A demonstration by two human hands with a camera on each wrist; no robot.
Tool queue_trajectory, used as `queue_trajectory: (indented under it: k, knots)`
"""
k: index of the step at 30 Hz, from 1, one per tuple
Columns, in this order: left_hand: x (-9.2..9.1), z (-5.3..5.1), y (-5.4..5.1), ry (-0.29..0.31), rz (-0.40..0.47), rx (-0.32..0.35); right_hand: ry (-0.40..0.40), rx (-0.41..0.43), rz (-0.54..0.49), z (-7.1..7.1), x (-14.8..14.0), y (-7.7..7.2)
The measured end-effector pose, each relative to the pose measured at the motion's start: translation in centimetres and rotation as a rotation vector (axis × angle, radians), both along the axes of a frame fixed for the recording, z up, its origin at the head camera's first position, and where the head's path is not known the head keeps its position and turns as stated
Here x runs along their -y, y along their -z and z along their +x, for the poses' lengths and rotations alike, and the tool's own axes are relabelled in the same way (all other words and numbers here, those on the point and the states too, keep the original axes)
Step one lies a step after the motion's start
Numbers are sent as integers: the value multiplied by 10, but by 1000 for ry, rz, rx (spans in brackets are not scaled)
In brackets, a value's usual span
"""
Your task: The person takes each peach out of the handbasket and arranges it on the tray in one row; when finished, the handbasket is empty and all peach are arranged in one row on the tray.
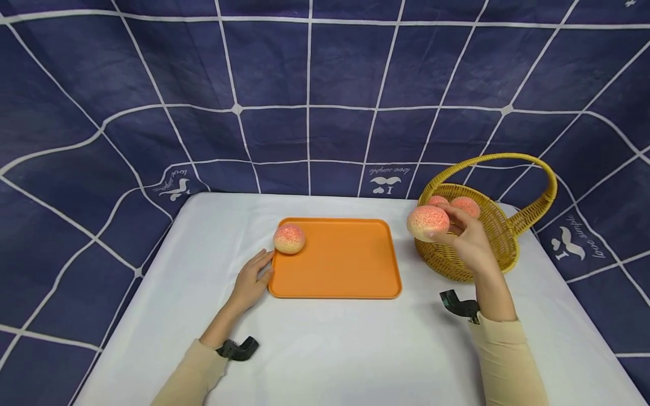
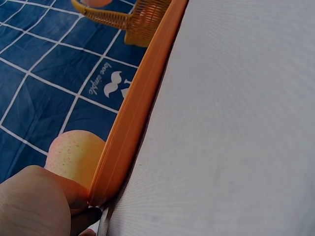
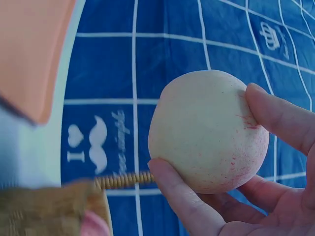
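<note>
Holding a round, red-speckled peach (image 1: 428,223) at the right of the head view, my right hand (image 1: 469,242) has its thumb and fingers curled about the fruit, parted only by its width. The peach is up in front of the left side of the yellow wicker basket (image 1: 447,265), whose arched handle rises toward the upper right; two more peaches (image 1: 464,207) show inside, partly covered by my hand. Left of centre, my left hand (image 1: 249,282) lies with its fingers loosely extended and holds no fruit, touching the left edge of the orange rectangular tray (image 1: 335,259). Another peach (image 1: 289,238) sits at the tray's upper left corner, just beyond my fingertips. White cloth (image 1: 330,349) covers the table, and navy fabric with a white grid (image 1: 350,62) fills the upper part of the frame. From the left wrist, part of my hand is at the lower left, against the tray's edge; the peach on the tray shows just above it, the tray runs diagonally to the top, and the basket is cut off at the upper edge. From the right wrist, the held peach fills the middle, pale with pinkish streaks, my thumb and fingertips pressed to its right and lower sides; a tray corner is at the upper left, and the basket is blurred at the lower left.
</note>
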State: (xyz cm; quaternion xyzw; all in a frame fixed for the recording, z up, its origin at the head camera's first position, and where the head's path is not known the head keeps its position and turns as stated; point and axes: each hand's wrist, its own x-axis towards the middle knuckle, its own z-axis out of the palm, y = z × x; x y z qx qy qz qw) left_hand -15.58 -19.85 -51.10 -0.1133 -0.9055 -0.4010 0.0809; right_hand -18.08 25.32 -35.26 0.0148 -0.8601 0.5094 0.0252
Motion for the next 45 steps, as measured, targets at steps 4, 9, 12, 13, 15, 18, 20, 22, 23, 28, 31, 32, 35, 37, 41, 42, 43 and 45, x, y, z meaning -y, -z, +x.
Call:
queue_trajectory:
  k: [4, 9, 12, 13, 15, 18, 20, 22, 23, 28, 31, 32, 35, 37, 41, 42, 43, 45]
  knots:
    - [0, 0, 1, 5, 16, -7, -58, 6, -24, -6, 18, 2]
    - [-1, 1, 2, 7, 35, -98, -112, 38, -67, -17, 44, 10]
    - [-2, 2, 3, 3, 33, -125, -144, 48, -112, -25, 61, 16]
    - [-2, 2, 3, 3, 36, -119, -152, 50, -126, -27, 67, 18]
    - [-2, 1, 3, -2, 29, -94, -167, 56, -160, -31, 79, 22]
    - [-2, 0, 3, 0, 27, -48, -186, 68, -197, -35, 95, 28]
    - [-2, 0, 3, -5, 16, -23, -193, 78, -216, -38, 105, 32]
    - [-2, 0, 3, -9, 15, -12, -200, 88, -217, -41, 116, 36]
    - [-2, 0, 3, -13, 17, -5, -200, 96, -216, -43, 121, 38]
    - [-1, 1, 0, -16, 21, 7, -213, 142, -214, -49, 145, 50]
    - [-2, 1, -2, -9, 27, 5, -204, 156, -205, -53, 156, 57]
    - [-2, 1, -2, -8, 28, 3, -198, 159, -202, -54, 159, 60]
    - [-3, 1, -3, -10, 24, -10, -183, 165, -180, -56, 166, 66]
    - [-4, 1, -3, -15, 24, -11, -185, 171, -169, -58, 170, 70]
    - [-4, 2, -4, -18, 22, 10, -178, 191, -152, -60, 177, 79]
    - [-4, 2, -4, -19, 23, 17, -177, 199, -153, -60, 178, 82]
    - [-4, 2, -4, -19, 18, 19, -175, 206, -154, -61, 179, 84]
    - [-4, 2, -4, -23, 14, 23, -174, 219, -160, -61, 182, 88]
